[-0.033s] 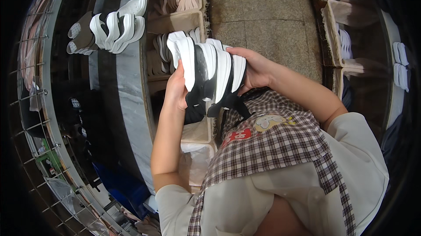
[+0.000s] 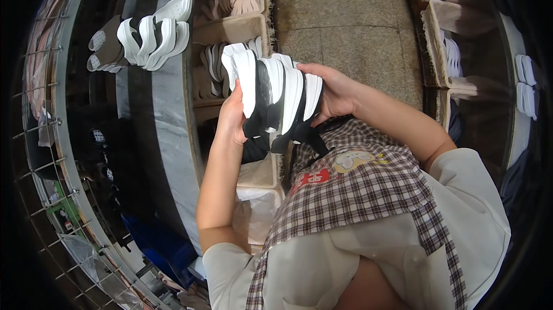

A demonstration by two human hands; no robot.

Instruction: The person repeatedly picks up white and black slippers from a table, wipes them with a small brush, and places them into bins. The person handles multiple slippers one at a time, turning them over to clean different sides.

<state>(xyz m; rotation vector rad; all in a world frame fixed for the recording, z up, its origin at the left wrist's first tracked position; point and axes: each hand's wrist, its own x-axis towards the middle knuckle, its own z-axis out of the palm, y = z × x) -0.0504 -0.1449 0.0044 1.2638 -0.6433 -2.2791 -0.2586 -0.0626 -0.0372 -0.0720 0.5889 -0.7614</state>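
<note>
Between my two hands is a stack of sandals (image 2: 276, 94), pressed side by side. They have thick white soles and black uppers, and black straps hang from their lower side. My left hand (image 2: 230, 115) grips the left end, thumb against the outermost white sole. At the right end my right hand (image 2: 334, 92) is wrapped round the last sandals, its thumb along the upper edge. Parts of the fingers of both hands are hidden behind the stack. The sandals are held in the air in front of my checked apron (image 2: 357, 195), above the edge of a cloth-lined bin.
On the left, a grey bench (image 2: 173, 131) carries more white soles (image 2: 152, 39) and brown ones. Beyond it stands a wire grid (image 2: 57, 154). Cloth-lined bins (image 2: 230, 25) with pink and grey soles line the bench; another bin (image 2: 455, 22) is across the tiled floor (image 2: 351, 16).
</note>
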